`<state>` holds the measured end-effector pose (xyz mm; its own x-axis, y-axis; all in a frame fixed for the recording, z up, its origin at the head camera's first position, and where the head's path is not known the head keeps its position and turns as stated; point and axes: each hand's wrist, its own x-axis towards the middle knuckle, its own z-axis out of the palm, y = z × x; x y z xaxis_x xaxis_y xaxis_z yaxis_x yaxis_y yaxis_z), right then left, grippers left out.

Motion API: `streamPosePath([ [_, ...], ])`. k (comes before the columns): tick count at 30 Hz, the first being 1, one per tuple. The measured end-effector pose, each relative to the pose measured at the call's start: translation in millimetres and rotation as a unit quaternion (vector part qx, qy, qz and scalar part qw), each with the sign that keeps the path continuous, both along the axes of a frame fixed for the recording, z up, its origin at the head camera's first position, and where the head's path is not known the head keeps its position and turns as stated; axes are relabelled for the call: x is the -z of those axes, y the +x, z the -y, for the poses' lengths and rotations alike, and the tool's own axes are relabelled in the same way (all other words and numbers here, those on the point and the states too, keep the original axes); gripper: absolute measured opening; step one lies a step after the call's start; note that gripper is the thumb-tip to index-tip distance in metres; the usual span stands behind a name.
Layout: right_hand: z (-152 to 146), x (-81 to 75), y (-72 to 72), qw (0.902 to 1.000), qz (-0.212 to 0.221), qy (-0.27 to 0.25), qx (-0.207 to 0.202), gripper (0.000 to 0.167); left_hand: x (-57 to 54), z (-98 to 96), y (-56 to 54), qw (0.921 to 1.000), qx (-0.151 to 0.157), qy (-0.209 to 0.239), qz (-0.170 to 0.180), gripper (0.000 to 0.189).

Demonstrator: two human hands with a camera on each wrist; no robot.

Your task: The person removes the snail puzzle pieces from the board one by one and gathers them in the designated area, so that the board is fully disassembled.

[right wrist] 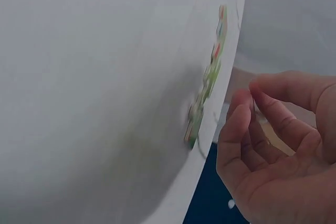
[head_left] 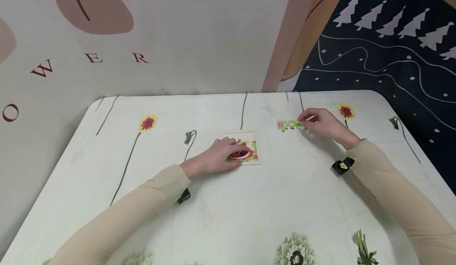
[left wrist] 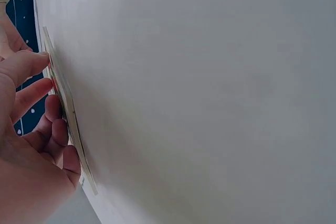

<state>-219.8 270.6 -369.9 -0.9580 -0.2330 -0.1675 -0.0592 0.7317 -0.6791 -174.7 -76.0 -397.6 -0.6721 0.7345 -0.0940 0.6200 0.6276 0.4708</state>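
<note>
Clock directions as in the head view. A printed flower (head_left: pixel 147 123) marks the white cloth (head_left: pixel 228 217) at 10 o'clock from the left hand (head_left: pixel 217 156). This hand lies over a square puzzle board (head_left: pixel 250 136), its fingers loosely bent and touching the board without closing round it. The board, at the hand's 3 o'clock, bears colourful pieces (head_left: pixel 253 154) toward 6 o'clock and a plain pale area toward 12. At 2 o'clock from the board, and apart from it, lies a green puzzle strip (head_left: pixel 291 124) with an irregular near edge. The right hand (head_left: pixel 325 125) is poised at the strip's 3 o'clock, thumb and fingertips drawn nearly together; whether anything is held between them cannot be told. A black wrist device (head_left: pixel 342 166) appears at its 5 o'clock.
</note>
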Motion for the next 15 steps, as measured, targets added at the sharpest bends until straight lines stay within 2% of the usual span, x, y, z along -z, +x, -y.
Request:
streamPosePath([
  [15, 37, -0.8, 2.5, 0.9970, -0.024, -0.036, -0.064, 0.016, 0.3, 38.8, 6.1, 0.9965, -0.047, 0.068, 0.014, 0.037],
])
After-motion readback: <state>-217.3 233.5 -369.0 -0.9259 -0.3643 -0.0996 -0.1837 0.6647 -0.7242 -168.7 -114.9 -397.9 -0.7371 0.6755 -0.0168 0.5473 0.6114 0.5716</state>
